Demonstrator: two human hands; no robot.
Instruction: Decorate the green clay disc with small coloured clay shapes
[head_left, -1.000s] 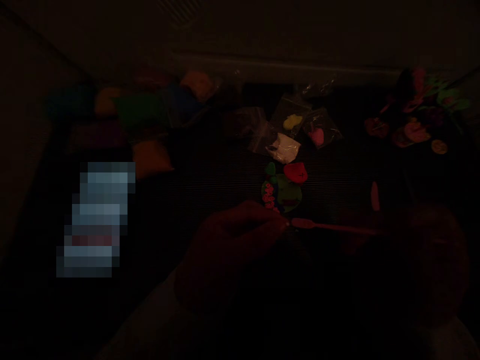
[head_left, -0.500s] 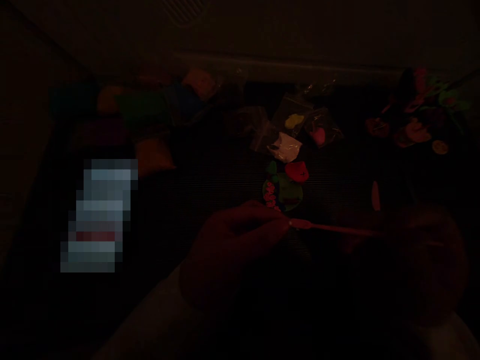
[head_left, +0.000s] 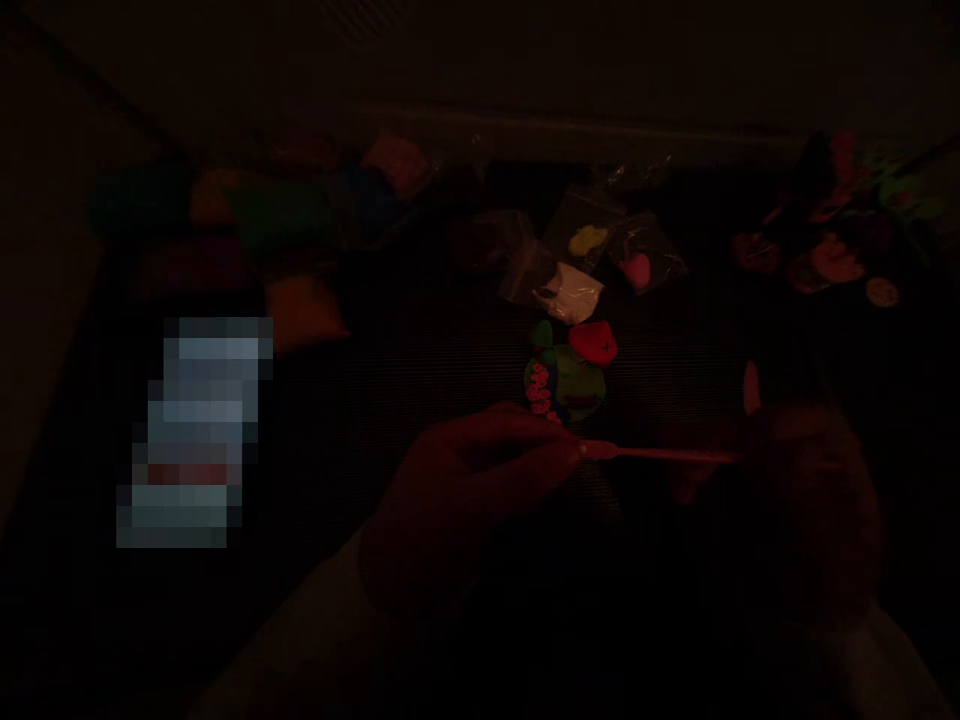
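A dark table [head_left: 442,350] with a ribbed top fills most of the dim view. The left forearm [head_left: 300,625] rises from the bottom edge in a pale sleeve, slanting up and to the right. It ends in the left hand [head_left: 472,495], which lies with its back up, wrist low, thumb and forefinger stretched forward to the right until their tips meet in a narrow pinch. Opposite, the right hand [head_left: 802,510] comes in from the lower right, its fingers bent in towards the left one; it is so dark that each finger's place cannot be told, but it is closed around a stick.

A bright panel [head_left: 195,430], blurred into squares, lies well to the left of both hands. Coloured bags [head_left: 285,218] are heaped behind it, and small clear bags [head_left: 571,293] lie near the middle. At the far right is a cluster of flowers [head_left: 832,260].

Just beyond the left fingertips sits a green disc [head_left: 581,385] with pink blossoms [head_left: 538,390], a red lump [head_left: 594,343] at its back edge.

The stick [head_left: 667,455] runs almost level between the hands, its flat end at the left fingertips. Whether they grip it cannot be told.
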